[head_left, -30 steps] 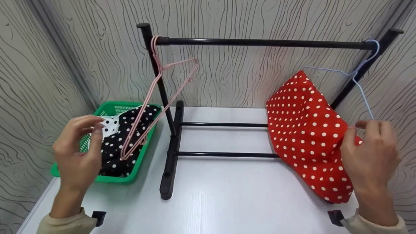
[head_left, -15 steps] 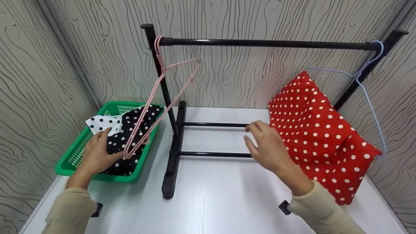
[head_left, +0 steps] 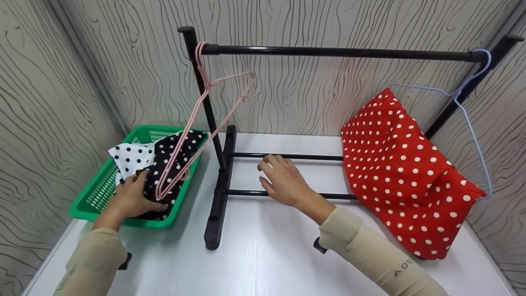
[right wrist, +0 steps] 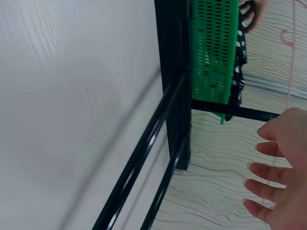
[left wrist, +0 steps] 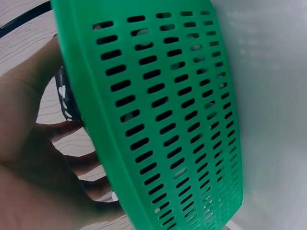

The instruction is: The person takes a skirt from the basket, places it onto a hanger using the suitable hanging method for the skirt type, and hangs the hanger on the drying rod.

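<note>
My left hand point(head_left: 130, 200) reaches into the green basket point(head_left: 152, 224), fingers and thumb spread over the black cloth with white dots point(head_left: 193, 142). Beside its fingertips lies a white piece with black dots point(head_left: 133, 156). In the left wrist view the fingers pass behind the basket's wall point(left wrist: 91, 129), so their contact with the cloth is partly hidden. My right hand point(head_left: 285, 181) hovers over the rack's lower rails, its fingers loosely bent around nothing. Pink hangers point(head_left: 207, 84) hang at the bar's left end, in front of the basket.
A black rack with a top bar point(head_left: 328, 52) stands on the white table point(head_left: 263, 263). On its right end a blue hanger point(head_left: 456, 93) carries a red cloth with white dots point(head_left: 402, 176). Patterned wall panels point(head_left: 296, 94) enclose the back and sides.
My right hand has left the red cloth and moved left to the rack's middle. The left hand has lowered rightward into the basket, onto the black cloth.
</note>
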Tool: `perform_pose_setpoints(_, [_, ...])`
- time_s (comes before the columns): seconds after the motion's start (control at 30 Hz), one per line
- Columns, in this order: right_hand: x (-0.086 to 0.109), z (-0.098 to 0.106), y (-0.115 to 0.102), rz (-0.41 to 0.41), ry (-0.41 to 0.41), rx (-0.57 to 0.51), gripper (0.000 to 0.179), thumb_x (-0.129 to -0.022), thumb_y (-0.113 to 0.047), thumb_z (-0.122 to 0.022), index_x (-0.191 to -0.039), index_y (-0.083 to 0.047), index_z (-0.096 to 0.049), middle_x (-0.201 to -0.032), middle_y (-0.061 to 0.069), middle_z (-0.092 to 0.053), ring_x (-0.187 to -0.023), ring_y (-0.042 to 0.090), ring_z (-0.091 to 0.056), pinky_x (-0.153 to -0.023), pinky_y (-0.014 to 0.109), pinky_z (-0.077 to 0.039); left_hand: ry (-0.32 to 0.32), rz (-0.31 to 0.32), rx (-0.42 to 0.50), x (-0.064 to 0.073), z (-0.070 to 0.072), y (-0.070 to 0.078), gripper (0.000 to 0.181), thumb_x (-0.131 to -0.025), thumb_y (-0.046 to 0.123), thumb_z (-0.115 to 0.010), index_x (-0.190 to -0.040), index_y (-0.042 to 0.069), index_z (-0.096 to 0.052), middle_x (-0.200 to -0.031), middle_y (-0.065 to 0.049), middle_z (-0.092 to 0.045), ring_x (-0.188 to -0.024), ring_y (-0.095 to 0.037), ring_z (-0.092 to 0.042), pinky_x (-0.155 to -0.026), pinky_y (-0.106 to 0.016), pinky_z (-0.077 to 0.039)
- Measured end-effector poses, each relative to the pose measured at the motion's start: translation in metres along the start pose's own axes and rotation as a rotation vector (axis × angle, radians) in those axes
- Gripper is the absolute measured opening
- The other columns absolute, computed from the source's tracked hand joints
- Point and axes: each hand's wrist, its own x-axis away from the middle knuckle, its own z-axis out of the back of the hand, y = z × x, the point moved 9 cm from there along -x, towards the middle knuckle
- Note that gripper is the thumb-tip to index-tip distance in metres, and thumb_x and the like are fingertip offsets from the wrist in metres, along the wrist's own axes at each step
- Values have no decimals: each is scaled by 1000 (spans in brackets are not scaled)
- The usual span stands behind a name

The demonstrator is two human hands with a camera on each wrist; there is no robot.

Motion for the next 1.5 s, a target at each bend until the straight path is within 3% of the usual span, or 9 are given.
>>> perform_pose_setpoints(0.27, [-22, -28, -21, 23, -78, 28, 19, -103, -25, -60, -118, -15, -62, -126, 4, -59, -117, 26, -57, -102, 47, -47, -19, 15, -22, -9, -2, -3, 125, -78, 53, -84, -160, -3, -8, -149, -46, -15, -131, -69, -20, -100, -86, -21])
perform_pose_setpoints(0.5, [-35, -45, -36, 45, -135, 66, 21, -103, -26, -59, -121, -16, -64, -127, 5, -59, -120, 25, -56, -104, 45, -46, -33, -12, -50, -17, -4, -4, 85, -99, 32, -64, -158, -6, -17, -149, -45, -20, -132, -68, -23, -99, -84, -28])
perform_pose_setpoints(0.7, [-43, -54, -42, 47, -158, 58, 24, -104, -27, -58, -124, -16, -64, -128, 5, -59, -121, 25, -56, -107, 46, -44, 19, -83, 2, -17, 2, -6, 63, -107, 22, -46, -154, -13, -24, -141, -44, -35, -127, -62, -39, -104, -74, -35])
perform_pose_setpoints(0.9, [-48, -64, -50, 55, -149, 35, 24, -103, -25, -59, -124, -14, -64, -125, 5, -60, -119, 24, -57, -104, 44, -46, 215, -76, 227, -10, 17, -25, 49, -112, 35, -35, -123, -9, -54, -116, -31, -55, -96, -41, -61, -81, -55, -54])
perform_pose_setpoints(1.03, [-51, -70, -67, 98, -119, -35, 23, -104, -25, -57, -124, -15, -63, -122, 4, -60, -113, 22, -59, -101, 41, -48, 367, -26, 364, -2, 28, -40, 50, -111, 43, -28, -110, -2, -51, -101, -20, -53, -79, -25, -57, -65, -36, -51])
perform_pose_setpoints(1.17, [-58, -76, -97, 172, -99, -112, 34, -105, -26, -55, -137, -14, -57, -135, 6, -56, -121, 22, -57, -108, 40, -45, 504, 32, 479, 12, 42, -50, 52, -110, 49, -23, -109, 4, -48, -94, -11, -49, -75, -14, -52, -62, -27, -48])
perform_pose_setpoints(1.27, [-64, -79, -118, 212, -93, -134, 49, -106, -32, -55, -150, -13, -45, -151, 9, -46, -136, 24, -48, -116, 40, -37, 622, 37, 544, 27, 56, -47, 50, -110, 49, -24, -106, 6, -49, -90, -8, -48, -75, -13, -49, -65, -26, -43])
perform_pose_setpoints(1.37, [-69, -85, -137, 227, -98, -155, 68, -105, -45, -52, -159, -11, -29, -161, 12, -32, -149, 26, -34, -123, 40, -27, 726, -15, 566, 43, 70, -36, 47, -111, 45, -27, -106, 5, -52, -93, -6, -51, -81, -12, -48, -72, -28, -38])
perform_pose_setpoints(1.5, [-73, -89, -155, 224, -84, -209, 91, -103, -58, -48, -164, -8, -3, -170, 15, -10, -156, 28, -16, -126, 40, -18, 792, -138, 469, 57, 77, -14, 37, -112, 31, -34, -105, 2, -55, -84, -5, -52, -74, -10, -48, -68, -26, -37])
